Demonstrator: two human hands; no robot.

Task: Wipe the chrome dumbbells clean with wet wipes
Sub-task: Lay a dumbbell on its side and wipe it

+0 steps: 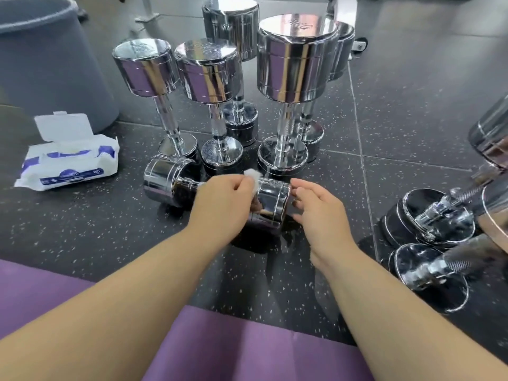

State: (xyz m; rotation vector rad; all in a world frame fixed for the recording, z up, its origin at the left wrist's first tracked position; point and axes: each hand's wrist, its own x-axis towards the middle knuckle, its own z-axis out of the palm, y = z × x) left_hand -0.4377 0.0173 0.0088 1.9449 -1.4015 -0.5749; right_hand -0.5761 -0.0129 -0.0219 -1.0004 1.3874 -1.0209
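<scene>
My left hand [222,204] pinches a small white wet wipe [254,177] and presses it on top of one round end of a short shiny chrome dumbbell [170,185]. The dumbbell lies on its side on the black speckled floor [82,229], just in front of my knees. My right hand [321,213] holds nothing. Its fingers are loosely bent at the flat end of that same head, and I cannot tell if they touch it. I think I am in the middle of rubbing this head clean. Next I should roll the dumbbell a little to reach underneath, then rub the bar and the other end. A bunch of tall standing chrome dumbbells [209,75] is just behind it, so a hard push could knock them. More dumbbells [428,224] crowd my right side. The open floor is toward me. The white and blue pack of wipes [71,158] sits open on my left, near a big grey bin [46,59].
</scene>
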